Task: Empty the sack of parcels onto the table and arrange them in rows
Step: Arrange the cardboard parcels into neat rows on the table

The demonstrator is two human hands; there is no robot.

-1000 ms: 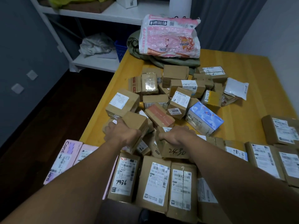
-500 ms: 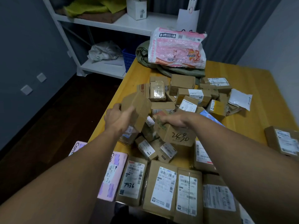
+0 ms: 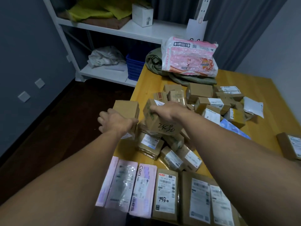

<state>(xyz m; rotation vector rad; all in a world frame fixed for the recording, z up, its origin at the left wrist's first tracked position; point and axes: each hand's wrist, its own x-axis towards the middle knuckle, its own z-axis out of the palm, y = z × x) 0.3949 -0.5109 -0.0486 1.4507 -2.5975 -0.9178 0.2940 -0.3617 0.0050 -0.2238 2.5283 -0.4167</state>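
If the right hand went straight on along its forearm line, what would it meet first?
Probably the plain brown box that the left hand grips, just left of the marked box in the right hand; depth is unclear.

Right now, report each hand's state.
Left hand: holds plain box.
Right hand: holds numbered box.

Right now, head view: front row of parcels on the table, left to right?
Pink parcel with clear sleeve → pink "Con" parcel → brown box with handwritten number → brown box with white label. The arm overlaps what lies further right.
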